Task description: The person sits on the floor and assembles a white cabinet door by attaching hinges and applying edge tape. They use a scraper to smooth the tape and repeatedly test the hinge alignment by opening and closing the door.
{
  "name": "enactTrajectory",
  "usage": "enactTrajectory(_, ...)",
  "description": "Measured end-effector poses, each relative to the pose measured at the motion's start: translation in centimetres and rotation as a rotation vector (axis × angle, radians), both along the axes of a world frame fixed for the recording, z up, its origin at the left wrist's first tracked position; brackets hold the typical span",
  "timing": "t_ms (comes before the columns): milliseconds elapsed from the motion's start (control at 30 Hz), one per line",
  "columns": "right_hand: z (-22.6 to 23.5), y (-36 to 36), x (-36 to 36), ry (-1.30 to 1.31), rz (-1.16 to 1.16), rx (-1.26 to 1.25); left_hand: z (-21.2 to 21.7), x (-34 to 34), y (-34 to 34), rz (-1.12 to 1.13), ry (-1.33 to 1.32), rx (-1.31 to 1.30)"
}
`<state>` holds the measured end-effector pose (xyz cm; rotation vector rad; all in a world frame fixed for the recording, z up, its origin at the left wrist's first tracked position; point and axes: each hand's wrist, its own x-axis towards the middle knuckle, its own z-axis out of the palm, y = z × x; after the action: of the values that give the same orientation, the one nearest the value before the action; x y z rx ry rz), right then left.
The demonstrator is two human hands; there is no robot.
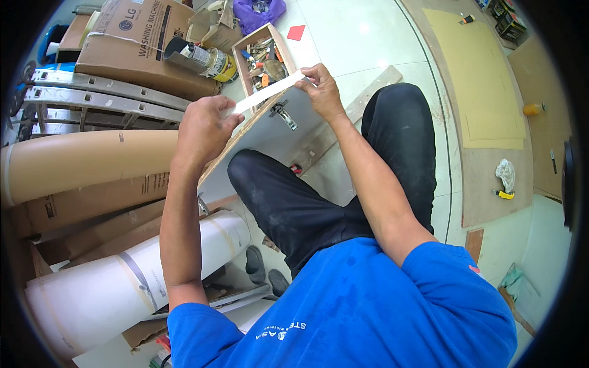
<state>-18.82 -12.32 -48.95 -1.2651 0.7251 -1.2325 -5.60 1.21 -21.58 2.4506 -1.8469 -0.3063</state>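
Note:
A white edging strip (265, 94) is stretched between my two hands, over the raw edge of an upright white panel. My left hand (207, 127) pinches its near end, fingers closed. At the far end, my right hand (321, 92) grips it between thumb and fingers. The panel (268, 140) stands against my left knee, its chipboard core showing along the edge. A metal cabinet hinge (284, 115) is fixed to its face near the far end, and a second hinge (203, 205) shows lower down. I cannot tell whether the strip touches the edge.
Beyond the panel lies a wooden tray (283, 46) of hand tools, beside a tin (222, 66). A ladder (110, 101), a large carton (132, 49) and big rolls (92, 162) crowd the left. A long board (494, 80) lies right, with a yellow-handled cutter (504, 195).

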Motion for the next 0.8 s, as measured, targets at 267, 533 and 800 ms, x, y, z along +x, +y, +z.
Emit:
enactTrajectory(267,-0.8,-0.2,0.3,-0.154,0.077,0.018,3.6,0.1,-2.9,-0.056,-0.017,0.022)
enactTrajectory(533,0.8,0.0,-1.1,-0.147,0.142,0.038,0.6,1.4,-0.7,0.004,-0.042,0.114)
enactTrajectory(800,2.3,1.9,0.2,-0.161,-0.041,0.173,-2.2,4.0,0.3,0.085,0.093,0.111)
